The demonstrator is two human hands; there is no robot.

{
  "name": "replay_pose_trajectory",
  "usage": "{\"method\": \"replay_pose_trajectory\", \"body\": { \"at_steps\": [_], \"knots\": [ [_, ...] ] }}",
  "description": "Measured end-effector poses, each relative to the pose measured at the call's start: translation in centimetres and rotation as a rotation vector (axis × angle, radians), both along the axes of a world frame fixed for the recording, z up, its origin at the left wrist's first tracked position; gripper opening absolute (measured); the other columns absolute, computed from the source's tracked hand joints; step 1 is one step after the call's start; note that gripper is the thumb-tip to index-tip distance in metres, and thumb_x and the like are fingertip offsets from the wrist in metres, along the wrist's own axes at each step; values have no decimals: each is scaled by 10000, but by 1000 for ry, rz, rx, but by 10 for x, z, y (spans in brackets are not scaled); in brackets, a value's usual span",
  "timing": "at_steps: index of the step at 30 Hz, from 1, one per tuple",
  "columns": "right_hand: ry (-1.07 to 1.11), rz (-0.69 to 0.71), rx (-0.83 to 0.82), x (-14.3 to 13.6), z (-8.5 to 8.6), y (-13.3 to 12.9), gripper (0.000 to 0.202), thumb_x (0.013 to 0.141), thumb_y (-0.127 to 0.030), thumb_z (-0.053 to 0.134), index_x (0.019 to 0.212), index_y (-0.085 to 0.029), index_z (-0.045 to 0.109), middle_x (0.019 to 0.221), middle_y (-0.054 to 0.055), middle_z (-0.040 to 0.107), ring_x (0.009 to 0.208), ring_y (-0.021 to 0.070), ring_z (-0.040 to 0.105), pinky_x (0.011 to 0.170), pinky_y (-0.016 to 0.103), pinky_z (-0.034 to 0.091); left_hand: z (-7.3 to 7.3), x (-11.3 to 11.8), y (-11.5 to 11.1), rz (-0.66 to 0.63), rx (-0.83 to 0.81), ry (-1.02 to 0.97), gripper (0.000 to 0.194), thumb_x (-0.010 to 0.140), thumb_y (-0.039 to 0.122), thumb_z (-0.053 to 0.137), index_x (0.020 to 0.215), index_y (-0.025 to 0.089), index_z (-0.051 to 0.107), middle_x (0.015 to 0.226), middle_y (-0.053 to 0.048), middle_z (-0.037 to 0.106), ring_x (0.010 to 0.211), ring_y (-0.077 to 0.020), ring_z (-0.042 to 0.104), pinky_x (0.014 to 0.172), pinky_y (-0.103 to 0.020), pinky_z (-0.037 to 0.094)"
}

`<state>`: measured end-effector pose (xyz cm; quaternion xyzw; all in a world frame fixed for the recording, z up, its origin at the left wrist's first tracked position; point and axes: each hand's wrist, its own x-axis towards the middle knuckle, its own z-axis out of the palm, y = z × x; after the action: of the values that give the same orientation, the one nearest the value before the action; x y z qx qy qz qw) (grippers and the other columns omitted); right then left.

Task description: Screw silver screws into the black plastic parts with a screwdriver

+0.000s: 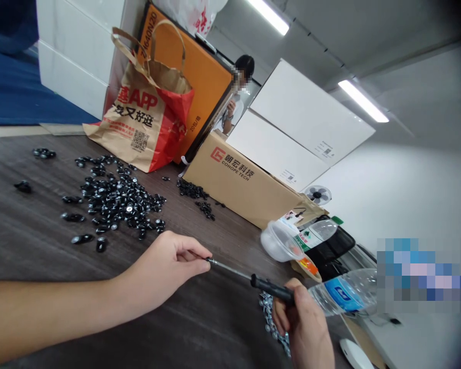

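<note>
My right hand point(301, 318) is wrapped round the black handle of a screwdriver point(271, 288). Its thin metal shaft points left and reaches the fingertips of my left hand point(172, 261). Thumb and forefinger of the left hand are pinched together on a small dark part point(208, 260) at the screwdriver's tip; most of it is hidden by the fingers. Beyond the left hand lies a large heap of small black parts with silvery metal pieces point(119, 197). Partly behind my right hand is a pile of small silvery pieces point(271, 318), perhaps screws.
On the dark table point(23, 220) stand a paper bag point(138, 118), an orange box point(207, 77) and a cardboard box point(242, 179). Small black pieces point(192, 189) lie beside it. A plastic bowl point(280, 241) and a water bottle point(341, 293) are at right. A person point(234, 102) is behind the boxes.
</note>
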<state>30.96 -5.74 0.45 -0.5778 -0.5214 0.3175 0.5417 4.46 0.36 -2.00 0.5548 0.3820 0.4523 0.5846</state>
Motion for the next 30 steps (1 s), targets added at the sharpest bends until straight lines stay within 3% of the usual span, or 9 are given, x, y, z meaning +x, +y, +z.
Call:
{"method": "replay_pose_trajectory", "body": {
  "at_steps": [4,9,15,20,22,25,27,30],
  "knots": [
    [92,-15,36,-7,0,0,351,840,-596,615,838,-249,562,653,-23,597,453,139,477,442,242,371,0,1,1,17,-8,-2,145,736,268,733,838,192,803,724,-12,775,703,-183,676,677,-278,509],
    [2,-88,12,-11,2,-2,424,905,-575,579,696,-207,540,429,-74,403,373,97,367,436,199,272,1,1,0,11,-5,-7,132,745,255,721,824,189,803,695,-5,751,686,-177,659,673,-276,504],
    [148,1,52,-9,-1,-2,326,838,-550,652,794,-243,553,552,-50,539,407,119,468,438,208,338,2,1,-1,11,4,-12,132,742,251,724,818,180,804,675,-8,742,670,-184,656,654,-288,492],
    [24,-40,20,7,-8,4,451,861,-617,614,671,-212,554,376,-74,398,311,98,400,391,184,301,0,2,0,7,16,-19,132,749,243,723,825,176,807,711,-21,766,693,-186,672,670,-283,505],
    [53,-8,17,9,-8,7,480,805,-678,621,675,-219,567,411,-46,483,292,125,439,350,205,320,0,2,-1,7,17,-20,128,746,239,726,822,175,808,708,-21,767,703,-188,680,677,-281,514],
    [95,-18,90,4,-6,7,372,784,-609,683,794,-245,609,570,-33,583,367,140,503,378,225,365,2,2,-1,5,12,-22,128,747,241,733,829,175,807,724,-24,779,714,-194,694,683,-283,525],
    [36,-75,101,1,-4,4,345,827,-566,680,776,-233,605,518,-53,509,381,116,457,418,207,326,3,2,-2,1,20,-21,128,754,240,727,832,181,810,735,-24,786,723,-197,703,683,-283,529],
    [-3,-63,15,0,-5,2,484,900,-603,580,635,-201,537,384,-74,379,310,88,354,415,202,242,4,1,-2,4,23,-29,128,754,240,723,828,188,812,742,-23,792,733,-202,711,687,-284,533]
  ]
}}
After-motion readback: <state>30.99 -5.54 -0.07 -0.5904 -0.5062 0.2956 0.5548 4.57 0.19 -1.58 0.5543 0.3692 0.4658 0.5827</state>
